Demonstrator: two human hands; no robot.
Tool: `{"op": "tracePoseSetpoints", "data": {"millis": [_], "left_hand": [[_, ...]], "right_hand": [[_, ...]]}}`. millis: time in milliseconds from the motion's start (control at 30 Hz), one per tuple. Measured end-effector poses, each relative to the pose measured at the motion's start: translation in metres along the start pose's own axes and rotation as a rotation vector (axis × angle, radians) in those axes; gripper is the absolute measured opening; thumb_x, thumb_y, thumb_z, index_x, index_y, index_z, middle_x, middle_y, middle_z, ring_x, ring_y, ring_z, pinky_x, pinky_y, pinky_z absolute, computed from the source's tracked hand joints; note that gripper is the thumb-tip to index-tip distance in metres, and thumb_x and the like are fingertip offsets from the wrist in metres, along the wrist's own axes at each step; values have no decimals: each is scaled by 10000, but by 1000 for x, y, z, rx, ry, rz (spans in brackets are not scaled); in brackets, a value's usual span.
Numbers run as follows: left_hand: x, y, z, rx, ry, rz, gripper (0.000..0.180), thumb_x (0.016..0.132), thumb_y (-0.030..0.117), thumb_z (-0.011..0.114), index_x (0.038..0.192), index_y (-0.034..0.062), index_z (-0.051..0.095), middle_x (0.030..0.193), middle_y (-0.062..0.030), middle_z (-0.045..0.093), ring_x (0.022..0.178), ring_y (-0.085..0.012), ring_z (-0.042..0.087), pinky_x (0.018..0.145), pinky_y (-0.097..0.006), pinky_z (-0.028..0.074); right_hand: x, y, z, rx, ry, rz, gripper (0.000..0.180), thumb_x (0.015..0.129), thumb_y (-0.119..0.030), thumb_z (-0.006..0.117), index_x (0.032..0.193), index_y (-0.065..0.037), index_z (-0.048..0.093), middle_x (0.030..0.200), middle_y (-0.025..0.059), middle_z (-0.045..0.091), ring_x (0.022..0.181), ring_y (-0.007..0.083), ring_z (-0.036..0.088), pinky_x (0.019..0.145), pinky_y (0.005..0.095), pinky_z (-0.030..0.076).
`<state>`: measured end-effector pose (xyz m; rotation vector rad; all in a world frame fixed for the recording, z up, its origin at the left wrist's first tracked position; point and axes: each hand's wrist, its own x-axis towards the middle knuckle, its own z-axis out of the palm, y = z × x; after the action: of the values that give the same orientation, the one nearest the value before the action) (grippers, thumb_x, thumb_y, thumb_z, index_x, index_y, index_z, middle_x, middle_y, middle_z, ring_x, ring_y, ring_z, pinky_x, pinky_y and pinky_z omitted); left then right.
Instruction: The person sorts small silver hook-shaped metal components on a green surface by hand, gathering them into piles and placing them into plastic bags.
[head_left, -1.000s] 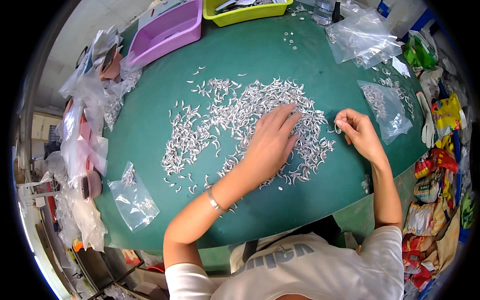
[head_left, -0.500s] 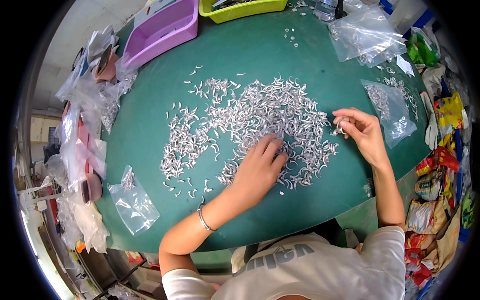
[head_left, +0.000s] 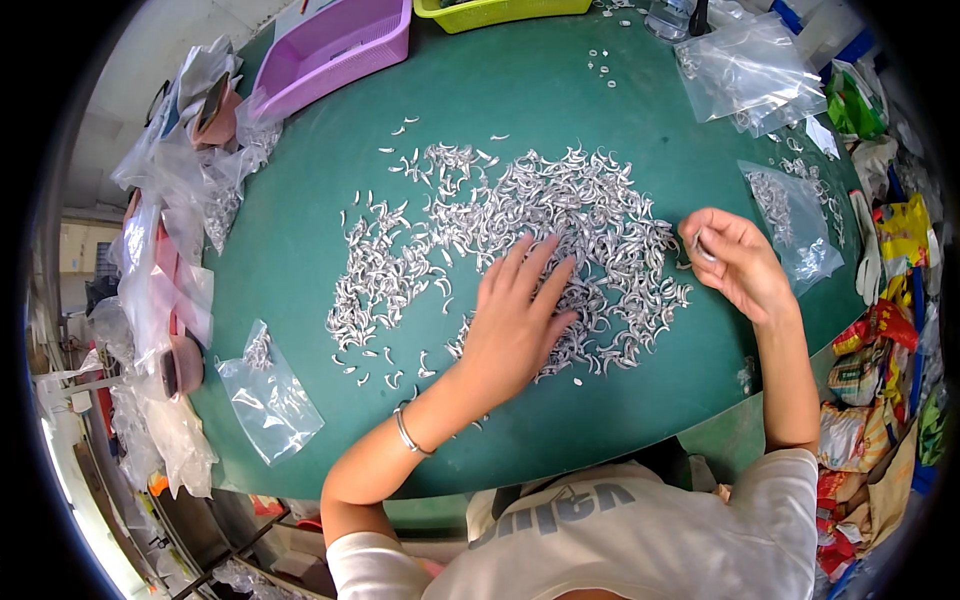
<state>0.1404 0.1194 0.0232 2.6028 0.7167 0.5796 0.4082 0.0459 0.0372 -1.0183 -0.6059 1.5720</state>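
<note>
The heap of curved silver metal pieces (head_left: 575, 190) lies under the spread left hand (head_left: 512, 325) and leftward of the right hand (head_left: 740, 262), which pinches a small silvery piece (head_left: 706, 246).

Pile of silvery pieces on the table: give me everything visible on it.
The pile of silvery pieces is many small, curved, tapering, metallic-looking bits, loose and pointing every way. It lies on the green tabletop, densest right of centre, with a thinner patch at left and strays around the edges. The left hand spreads its fingers over the near side; how firmly they touch is unclear.
</note>
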Motion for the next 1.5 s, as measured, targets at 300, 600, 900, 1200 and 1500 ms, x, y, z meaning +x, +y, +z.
{"op": "tracePoseSetpoints", "data": {"millis": [300, 600, 900, 1200, 1500], "left_hand": [[-42, 19, 7, -42, -325, 256, 462, 767, 181, 631, 1208, 83, 532, 1314, -112, 426, 1266, -405, 317, 986, -580, 292], [-35, 5, 1, 23, -215, -25, 528, 802, 215, 613, 1280, 61, 451, 1364, -179, 363, 1271, -378, 321, 1016, -533, 283], [-79, 0, -11, 205, -280, -94, 570, 800, 248, 611, 1317, 99, 422, 1413, -137, 316, 1294, -378, 276, 1001, -609, 220], [-81, 0, -23, 161, -261, -146, 506, 814, 214, 602, 1273, 62, 455, 1369, -156, 361, 1273, -368, 311, 1009, -598, 223], [-2, -47, -15, 58, -15, -101, 459, 822, 163, 605, 1257, 91, 475, 1367, -127, 376, 1259, -339, 348, 1017, -544, 267]], "right_hand": [[16, 15, 8, -144, 236, 92, 150, 862, -168, 567, 820, -24, 578, 525, -54, 367, 441, 59, 305, 397, 244, 275], [29, 42, 63, -1623, 88, -409, 298, 808, -261, 642, 1051, -89, 638, 544, 136, 562, 492, 320, 558, 468, 403, 425], [10, 29, 75, -1516, -93, -265, 271, 839, -164, 589, 1097, -90, 620, 556, 168, 552, 481, 329, 544, 473, 413, 431], [72, 46, 81, -1919, 82, -451, 297, 854, -307, 569, 1032, -77, 628, 526, 152, 573, 486, 319, 585, 440, 401, 445], [105, 16, 91, -1518, 88, -433, 225, 797, -221, 643, 985, -99, 666, 651, 149, 623, 621, 340, 607, 581, 408, 484]]}}
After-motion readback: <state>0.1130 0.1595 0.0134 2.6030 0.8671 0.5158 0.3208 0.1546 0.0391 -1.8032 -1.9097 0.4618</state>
